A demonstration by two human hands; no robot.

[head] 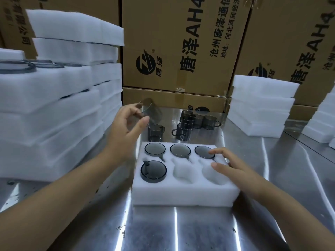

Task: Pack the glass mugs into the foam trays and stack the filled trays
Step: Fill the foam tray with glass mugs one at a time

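Far left of the frame: a tall stack of filled trays (45, 105), with dark mug rims between the layers. Left of centre: left hand (125, 127) raised above the desk (199, 229), grip closed on a glass mug (151, 110). Thumb on the near side, fingers on the far side. Mug tilted, jutting up and right past the fingertips; blurred, so perhaps pinched by the rim alone. Just below and toward centre: loose mugs (192, 122) upright on the desk. Centre: foam tray (181, 194) holding four packed mugs (155, 148), back row full, front left filled, the other two front pockets unfilled. Right of centre: right hand (235, 169) flat on the tray's right edge, grip open, forefinger touching the back-right mug's rim. Far right: stacks of spare foam (259, 109).
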